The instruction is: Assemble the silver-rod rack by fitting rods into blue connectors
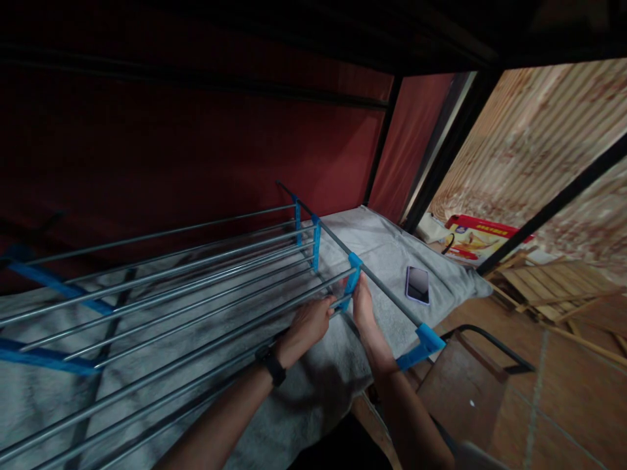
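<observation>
Nearest, two bare forearms reached out, the left hand [308, 323], a dark watch [272, 365] at its wrist, with fingers curled around a thin steel rod. The right hand [363, 307] had fingers pinched on a blue plastic joint [351, 277]. The drying rack [186, 274], smooth grey rods in blue connectors, lay across a fuzzy grey blanket [382, 245] on the bed, a glossy phone [417, 284] beyond; the red box's [477, 235] print was unreadable.

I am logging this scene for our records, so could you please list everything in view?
Drying rack: one, grey metal rods with blue joints, lying on the grey blanket.
Grey blanket: one, covering the bed.
Phone: one, dark screen, on the blanket right of the rack.
Red box: one, on the floor beyond the bed.
Chair: one, brown, beside the bed.
Left hand: grips a rod; black wristband.
Right hand: at a blue joint.
</observation>
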`<state>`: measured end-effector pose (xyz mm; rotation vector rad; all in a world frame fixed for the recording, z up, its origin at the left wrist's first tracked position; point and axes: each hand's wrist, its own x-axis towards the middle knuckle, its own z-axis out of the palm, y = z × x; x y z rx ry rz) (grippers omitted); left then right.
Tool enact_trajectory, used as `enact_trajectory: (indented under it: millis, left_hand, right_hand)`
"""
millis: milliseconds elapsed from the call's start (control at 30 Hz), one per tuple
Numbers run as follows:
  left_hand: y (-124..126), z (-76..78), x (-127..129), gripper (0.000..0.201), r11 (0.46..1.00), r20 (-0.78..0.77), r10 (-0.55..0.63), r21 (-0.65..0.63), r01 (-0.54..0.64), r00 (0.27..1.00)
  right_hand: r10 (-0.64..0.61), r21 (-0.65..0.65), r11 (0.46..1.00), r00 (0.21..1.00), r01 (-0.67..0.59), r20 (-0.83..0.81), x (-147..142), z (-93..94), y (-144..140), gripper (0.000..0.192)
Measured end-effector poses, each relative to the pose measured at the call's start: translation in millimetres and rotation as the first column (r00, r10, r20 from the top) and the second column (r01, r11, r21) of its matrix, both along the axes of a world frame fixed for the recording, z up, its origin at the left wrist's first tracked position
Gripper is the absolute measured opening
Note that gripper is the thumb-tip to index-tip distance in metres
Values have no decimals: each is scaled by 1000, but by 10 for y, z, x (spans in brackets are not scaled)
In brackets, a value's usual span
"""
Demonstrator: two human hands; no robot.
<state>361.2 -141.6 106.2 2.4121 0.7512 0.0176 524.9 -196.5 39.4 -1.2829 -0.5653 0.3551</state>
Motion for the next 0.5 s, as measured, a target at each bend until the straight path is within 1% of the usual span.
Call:
enact_trajectory:
  millis: [133, 300, 433, 500]
  left_hand:
    - [-13, 3, 28, 44, 1000, -2, -18, 21, 18, 1000]
    - [-50, 44, 14, 45, 1000, -16, 7, 14, -6, 1000]
    - [-25, 18, -13, 46, 1000, 20, 8, 16, -8, 1000]
    - [5, 26, -20, 47, 1000, 29, 12, 15, -13, 999]
  right_hand:
    - [55, -3, 998, 996, -55, -67, 34, -52, 142, 58]
    - [5, -53, 999, 998, -9, -70, 90, -136, 163, 52]
    - [-1, -51, 999, 999, -1, -38, 143, -239, 135, 46]
    - [-15, -52, 999, 998, 12, -60, 157, -283, 124, 40]
